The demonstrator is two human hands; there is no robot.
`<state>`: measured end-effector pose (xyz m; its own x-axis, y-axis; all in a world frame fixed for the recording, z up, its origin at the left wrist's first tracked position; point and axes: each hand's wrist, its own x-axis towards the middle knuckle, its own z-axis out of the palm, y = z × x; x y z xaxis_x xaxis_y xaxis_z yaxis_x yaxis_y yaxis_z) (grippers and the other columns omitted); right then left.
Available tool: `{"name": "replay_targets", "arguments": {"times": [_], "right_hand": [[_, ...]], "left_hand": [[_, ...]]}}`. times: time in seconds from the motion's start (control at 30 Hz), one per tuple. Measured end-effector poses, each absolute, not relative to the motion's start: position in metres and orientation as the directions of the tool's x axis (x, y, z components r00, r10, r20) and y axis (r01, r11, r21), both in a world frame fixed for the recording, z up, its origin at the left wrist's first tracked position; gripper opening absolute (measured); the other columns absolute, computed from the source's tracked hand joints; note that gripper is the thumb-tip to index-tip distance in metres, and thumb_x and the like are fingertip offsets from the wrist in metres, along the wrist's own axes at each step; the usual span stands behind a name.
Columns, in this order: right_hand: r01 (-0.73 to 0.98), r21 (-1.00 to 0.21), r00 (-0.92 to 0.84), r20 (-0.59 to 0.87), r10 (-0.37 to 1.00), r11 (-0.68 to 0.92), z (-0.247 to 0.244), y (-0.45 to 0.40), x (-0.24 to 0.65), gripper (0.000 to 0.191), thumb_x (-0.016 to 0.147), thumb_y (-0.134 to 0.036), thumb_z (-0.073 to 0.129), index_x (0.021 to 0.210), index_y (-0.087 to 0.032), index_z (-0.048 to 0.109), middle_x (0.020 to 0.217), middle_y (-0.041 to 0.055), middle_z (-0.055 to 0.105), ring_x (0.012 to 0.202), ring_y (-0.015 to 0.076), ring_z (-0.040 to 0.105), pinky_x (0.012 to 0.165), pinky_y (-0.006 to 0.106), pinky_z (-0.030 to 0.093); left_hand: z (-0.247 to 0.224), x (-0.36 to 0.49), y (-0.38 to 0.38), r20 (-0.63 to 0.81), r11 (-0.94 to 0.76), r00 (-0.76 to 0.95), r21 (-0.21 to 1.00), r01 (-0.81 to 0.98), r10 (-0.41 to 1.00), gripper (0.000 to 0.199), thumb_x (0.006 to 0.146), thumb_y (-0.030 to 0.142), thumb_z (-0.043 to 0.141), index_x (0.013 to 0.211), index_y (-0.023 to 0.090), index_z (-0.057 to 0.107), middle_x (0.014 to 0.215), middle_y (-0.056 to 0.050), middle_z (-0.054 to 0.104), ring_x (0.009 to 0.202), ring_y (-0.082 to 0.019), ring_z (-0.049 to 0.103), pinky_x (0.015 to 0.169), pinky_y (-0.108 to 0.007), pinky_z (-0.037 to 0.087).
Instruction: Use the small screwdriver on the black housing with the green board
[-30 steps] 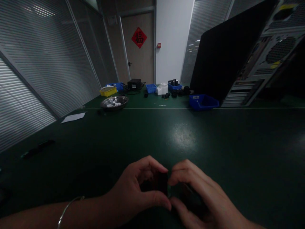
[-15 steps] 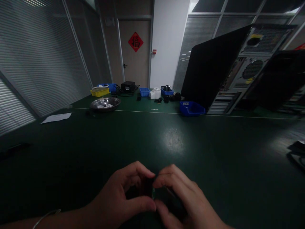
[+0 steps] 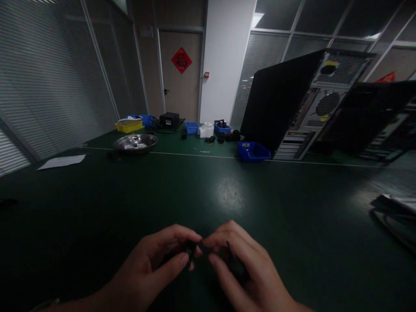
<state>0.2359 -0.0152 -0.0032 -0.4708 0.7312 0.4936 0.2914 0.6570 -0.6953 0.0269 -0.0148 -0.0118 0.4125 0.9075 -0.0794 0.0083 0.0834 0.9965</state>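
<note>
Low in the middle of the head view, my left hand (image 3: 156, 260) pinches a small dark piece (image 3: 191, 249) between thumb and fingers. Just right of it, my right hand (image 3: 245, 264) curls around a dark rounded object (image 3: 238, 269), with a thin dark strip sticking up beside its fingers. The index fingertips of both hands nearly meet. Both objects are too dark to name. The hands are above the green table (image 3: 182, 186).
Farther back stand a metal bowl (image 3: 135, 144), a yellow basket (image 3: 129, 126), a blue bin (image 3: 254, 151), a white device (image 3: 206, 130) and a black computer case (image 3: 282, 95). Paper (image 3: 61, 161) lies left; a dark object with cables (image 3: 390, 212) lies right.
My hands have moved slightly apart at the thumbs. The dark piece now shows in my left hand, and the dark rounded object shows more in my right. The view has shifted a little.
</note>
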Motion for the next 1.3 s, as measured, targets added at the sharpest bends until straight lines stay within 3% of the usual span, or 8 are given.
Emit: {"name": "replay_targets", "arguments": {"times": [0.27,0.73,0.87,1.0,1.3], "right_hand": [[0.279,-0.717,-0.516,0.449,0.729,0.639,-0.006,-0.013,0.237,0.019,0.088,-0.006,0.05,0.1,-0.016,0.062,0.09,0.0082,0.066,0.08,0.0176,0.063,0.068,0.028,0.052],[0.323,-0.789,-0.577,0.273,0.77,0.522,-0.006,-0.013,0.24,0.021,0.089,-0.011,0.051,0.109,-0.016,0.057,0.089,0.0057,0.065,0.076,0.0167,0.063,0.069,0.028,0.052],[0.326,-0.808,-0.584,0.237,0.777,0.491,-0.006,-0.012,0.239,0.031,0.087,-0.009,0.055,0.117,-0.017,0.053,0.094,0.0042,0.066,0.084,0.0173,0.065,0.078,0.029,0.053],[0.337,-0.811,-0.568,0.23,0.79,0.478,-0.005,-0.014,0.239,0.038,0.085,-0.007,0.057,0.121,-0.017,0.051,0.097,0.0039,0.066,0.093,0.0184,0.065,0.083,0.03,0.052],[0.278,-0.781,-0.622,0.297,0.725,0.559,-0.003,-0.013,0.243,0.037,0.091,-0.01,0.054,0.125,-0.024,0.056,0.105,0.0047,0.063,0.091,0.0164,0.062,0.081,0.029,0.051]], "left_hand": [[-0.015,0.021,-0.013,-0.119,0.106,0.323,0.993,0.057,0.939,0.026,0.09,0.041,0.058,0.107,0.03,0.073,0.092,-0.002,0.071,0.086,-0.021,0.059,0.08,-0.031,0.045],[-0.023,0.023,-0.005,-0.183,0.238,0.29,0.956,-0.17,0.939,0.023,0.088,0.038,0.062,0.102,0.025,0.075,0.084,-0.002,0.068,0.081,-0.018,0.053,0.076,-0.029,0.039],[-0.021,0.026,-0.006,-0.169,0.245,0.321,0.947,-0.21,0.932,0.03,0.087,0.043,0.063,0.113,0.028,0.066,0.085,-0.001,0.069,0.08,-0.018,0.054,0.074,-0.029,0.04],[-0.022,0.026,-0.005,-0.154,0.217,0.331,0.963,-0.161,0.931,0.026,0.087,0.044,0.063,0.106,0.026,0.065,0.084,0.0,0.068,0.077,-0.017,0.055,0.071,-0.028,0.041],[-0.016,0.025,-0.004,-0.12,0.108,0.293,0.992,0.059,0.949,0.019,0.089,0.038,0.062,0.099,0.024,0.071,0.095,-0.002,0.07,0.083,-0.017,0.059,0.076,-0.027,0.045]]}}
